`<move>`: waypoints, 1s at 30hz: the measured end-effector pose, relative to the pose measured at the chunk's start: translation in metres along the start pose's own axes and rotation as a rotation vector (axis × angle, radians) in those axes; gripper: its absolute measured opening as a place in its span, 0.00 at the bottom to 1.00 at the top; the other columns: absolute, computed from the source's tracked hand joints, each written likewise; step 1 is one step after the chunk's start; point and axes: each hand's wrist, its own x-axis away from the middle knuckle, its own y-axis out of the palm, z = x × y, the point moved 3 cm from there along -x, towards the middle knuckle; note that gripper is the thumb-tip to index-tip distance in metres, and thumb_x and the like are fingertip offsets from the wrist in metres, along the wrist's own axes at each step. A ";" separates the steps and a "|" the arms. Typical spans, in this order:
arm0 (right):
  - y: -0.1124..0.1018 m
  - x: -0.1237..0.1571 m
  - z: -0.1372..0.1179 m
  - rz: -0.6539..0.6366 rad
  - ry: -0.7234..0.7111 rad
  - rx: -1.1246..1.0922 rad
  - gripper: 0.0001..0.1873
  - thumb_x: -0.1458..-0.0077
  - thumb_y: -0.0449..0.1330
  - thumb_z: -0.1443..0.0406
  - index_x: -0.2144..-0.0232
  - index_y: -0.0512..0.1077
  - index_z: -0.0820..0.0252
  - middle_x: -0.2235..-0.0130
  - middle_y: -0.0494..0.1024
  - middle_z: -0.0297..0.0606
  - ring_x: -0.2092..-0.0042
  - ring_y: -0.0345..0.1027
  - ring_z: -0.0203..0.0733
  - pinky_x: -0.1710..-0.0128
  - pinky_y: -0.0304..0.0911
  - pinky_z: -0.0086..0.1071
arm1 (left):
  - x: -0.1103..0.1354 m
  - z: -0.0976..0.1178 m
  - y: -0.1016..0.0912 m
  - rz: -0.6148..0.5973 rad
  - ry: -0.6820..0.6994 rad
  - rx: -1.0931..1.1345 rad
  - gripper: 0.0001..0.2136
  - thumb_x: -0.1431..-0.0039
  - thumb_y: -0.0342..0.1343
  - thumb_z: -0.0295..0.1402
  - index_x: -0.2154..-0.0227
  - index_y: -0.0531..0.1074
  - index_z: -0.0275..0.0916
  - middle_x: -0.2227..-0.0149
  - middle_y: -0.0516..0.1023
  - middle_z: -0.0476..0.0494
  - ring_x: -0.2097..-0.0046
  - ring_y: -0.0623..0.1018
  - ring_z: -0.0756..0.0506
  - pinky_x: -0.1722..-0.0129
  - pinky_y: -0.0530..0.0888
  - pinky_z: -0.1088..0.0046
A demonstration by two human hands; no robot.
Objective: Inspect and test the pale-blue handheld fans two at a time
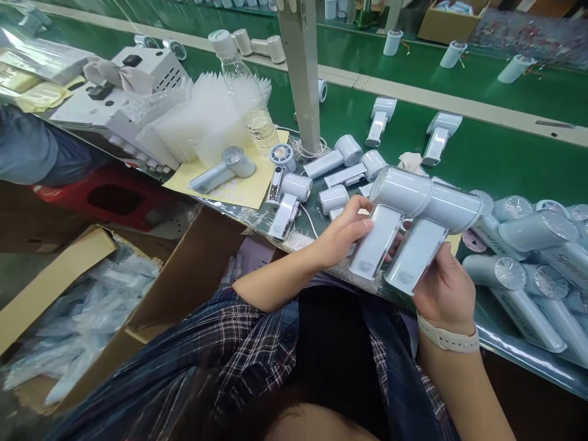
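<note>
Over the near edge of the desk, your left grip is closed on the first fan and your right grip on the second fan, the pair side by side, heads uppermost and overlapping in view. Beyond them lie loose fans; piled fans sit to your right, a clear bottle and yellow paper to your left.

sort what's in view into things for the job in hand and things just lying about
Seemingly for the job:
fan in the left hand
fan in the right hand
fans piled at right

Probably just lying about:
bottle
cloth bow
</note>
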 end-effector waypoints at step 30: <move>0.032 0.036 -0.041 -0.041 -0.100 -0.083 0.17 0.45 0.69 0.52 0.59 0.80 0.56 0.66 0.80 0.40 0.70 0.75 0.47 0.77 0.72 0.37 | 0.010 0.021 0.015 -0.095 -0.150 0.216 0.22 0.45 0.67 0.44 0.51 0.72 0.39 0.57 0.85 0.40 0.59 0.86 0.38 0.56 0.83 0.58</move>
